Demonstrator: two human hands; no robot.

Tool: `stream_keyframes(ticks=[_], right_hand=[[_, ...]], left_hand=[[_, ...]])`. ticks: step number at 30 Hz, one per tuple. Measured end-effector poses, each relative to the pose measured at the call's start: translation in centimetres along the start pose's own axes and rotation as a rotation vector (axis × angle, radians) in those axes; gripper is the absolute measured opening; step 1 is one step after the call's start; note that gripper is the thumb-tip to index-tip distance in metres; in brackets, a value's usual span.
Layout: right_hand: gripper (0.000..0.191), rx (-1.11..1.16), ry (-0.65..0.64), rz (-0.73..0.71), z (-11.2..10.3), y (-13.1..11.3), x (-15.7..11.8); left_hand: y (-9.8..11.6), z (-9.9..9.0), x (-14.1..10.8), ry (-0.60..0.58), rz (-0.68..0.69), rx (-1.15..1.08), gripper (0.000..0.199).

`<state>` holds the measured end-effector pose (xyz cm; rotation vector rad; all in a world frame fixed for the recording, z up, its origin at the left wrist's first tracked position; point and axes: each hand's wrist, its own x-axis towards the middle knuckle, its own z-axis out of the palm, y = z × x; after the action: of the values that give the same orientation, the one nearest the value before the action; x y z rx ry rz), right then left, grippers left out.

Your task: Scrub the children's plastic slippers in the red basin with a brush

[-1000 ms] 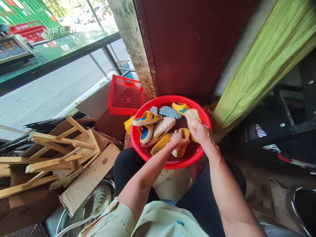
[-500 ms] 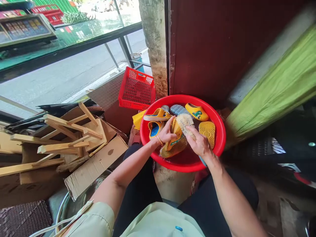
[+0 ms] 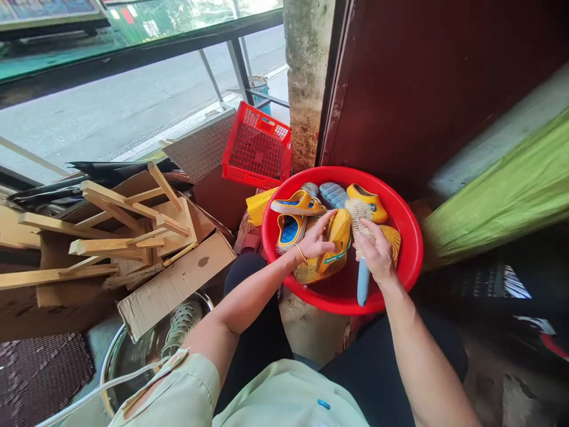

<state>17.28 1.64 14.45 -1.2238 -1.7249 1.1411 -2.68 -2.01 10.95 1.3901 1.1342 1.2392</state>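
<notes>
A wide red plastic basin [image 3: 411,267] rests in front of me, holding dark water and several shoes. My left hand [image 3: 313,240], with a thin gold bangle at the wrist, grips a yellow perforated clog [image 3: 333,249] tilted up in the basin. My right hand [image 3: 377,252] is shut on a scrub brush with a pale blue handle [image 3: 363,281], its bristles [image 3: 358,216] pressed against the clog. Around them lie a yellow-and-blue slide [image 3: 297,204], a yellow clog with a green motif [image 3: 368,201] and a grey-blue slipper [image 3: 333,196]. Part of the clog is hidden behind my hands.
A red plastic crate [image 3: 258,148] stands beyond the basin, beside a concrete pillar [image 3: 306,101] and a maroon metal panel [image 3: 400,89]. Wooden slats and cardboard [image 3: 175,284] are piled at left. A steel tub [image 3: 133,362] sits low left; green cloth [image 3: 502,190] hangs right.
My left hand has lifted the yellow clog and turned it up. The brush has moved onto it, its blue handle now showing. The view has shifted to the right.
</notes>
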Motion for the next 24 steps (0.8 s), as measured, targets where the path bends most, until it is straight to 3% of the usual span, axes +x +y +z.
stream_keyframes(ticks=[3, 8, 15, 24], right_hand=[[0.069, 0.196, -0.051, 0.148, 0.3, -0.7, -0.5], [0.07, 0.339, -0.114, 0.247, 0.2, -0.9, -0.9], [0.072, 0.308, -0.215, 0.312, -0.9, -0.8, -2.5], [0.073, 0.299, -0.223, 0.326, -1.8, -0.8, -2.9]], left_hand=[[-0.1, 0.0, -0.3, 0.031, -0.017, 0.047, 0.107], [-0.7, 0.0, -0.4, 0.071, 0.027, 0.179, 0.117], [-2.5, -0.5, 0.8, 0.187, -0.043, 0.195, 0.108], [-2.3, 0.1, 1.1, 0.181, -0.104, 0.175, 0.107]])
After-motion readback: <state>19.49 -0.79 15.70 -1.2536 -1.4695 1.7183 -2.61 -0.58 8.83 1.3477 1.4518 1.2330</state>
